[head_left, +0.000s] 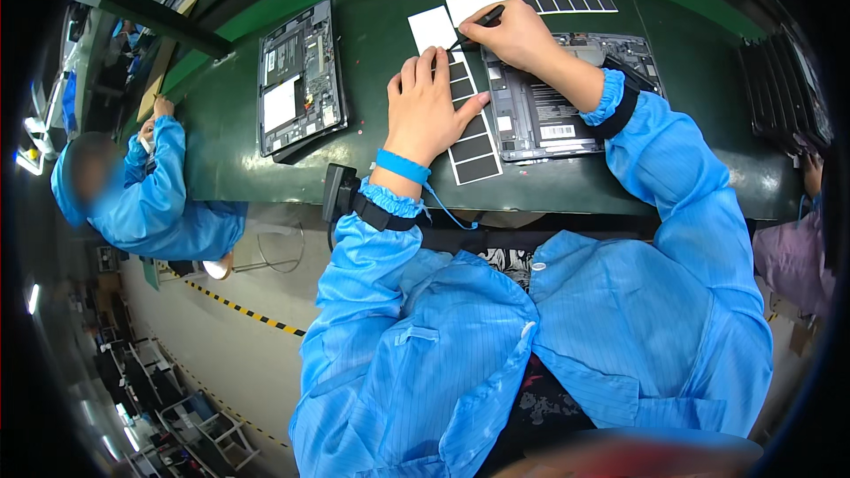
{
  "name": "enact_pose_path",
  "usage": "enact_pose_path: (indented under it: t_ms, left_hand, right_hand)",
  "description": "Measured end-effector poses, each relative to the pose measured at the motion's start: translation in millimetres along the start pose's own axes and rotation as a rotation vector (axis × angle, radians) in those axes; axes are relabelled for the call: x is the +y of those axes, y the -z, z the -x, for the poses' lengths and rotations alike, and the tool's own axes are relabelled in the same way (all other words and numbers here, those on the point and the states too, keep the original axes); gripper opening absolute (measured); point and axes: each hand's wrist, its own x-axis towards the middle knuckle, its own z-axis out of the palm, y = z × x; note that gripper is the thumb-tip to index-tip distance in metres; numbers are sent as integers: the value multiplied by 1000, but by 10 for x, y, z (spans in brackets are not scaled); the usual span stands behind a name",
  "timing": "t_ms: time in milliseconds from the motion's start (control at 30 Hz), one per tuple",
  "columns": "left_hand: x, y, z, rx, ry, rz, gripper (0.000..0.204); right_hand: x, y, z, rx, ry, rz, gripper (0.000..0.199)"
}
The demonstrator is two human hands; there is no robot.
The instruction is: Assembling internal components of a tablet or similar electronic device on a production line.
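My left hand (423,115) lies flat with its fingers apart on a sheet of black rectangular stickers (475,147). Its fingertips reach the white part of the paper (432,28). In my right hand (524,39) is a slim black pointed tool (489,18), gripped like a pen; I cannot make out its exact kind. The tool slants down to the sheet close to my left fingertips. Under my right wrist sits an opened laptop base (536,119) with its inner parts showing. A second strip of black stickers (571,0) lies beyond my right hand.
Another opened laptop base (301,80) stands to the left on the green table (381,186). Dark panels (784,80) are stacked at the far right. A co-worker in blue (150,177) works at the left; a pink sleeve (792,257) shows at the right.
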Motion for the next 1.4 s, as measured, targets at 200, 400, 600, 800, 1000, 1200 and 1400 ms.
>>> enact_pose_path:
  t_ms: [200, 400, 600, 800, 1000, 1200, 1400]
  left_hand:
    - [-12, -26, -7, -8, 17, 74, 79]
    - [-52, 5, -42, -54, 84, 178, 65]
    - [519, 375, -325, -53, -124, 710, 28]
    - [1363, -42, -647, -179, -478, 646, 52]
    - [1498, -192, -755, -235, -536, 594, 52]
    - [1522, -169, -732, -267, -521, 631, 46]
    - [1515, -162, -784, -301, -516, 649, 46]
  right_hand:
    - [90, -3, 21, -1, 59, -233, 20]
    - [-51, 602, 235, 14, 42, -550, 21]
    - [309, 1657, 751, 119, -225, -419, 29]
    - [782, 1784, 917, 210, -276, -491, 27]
    - [869, 1870, 923, 213, -360, -530, 28]
    - [930, 1876, 911, 121, -400, -584, 25]
    - [947, 1924, 895, 103, -435, -591, 25]
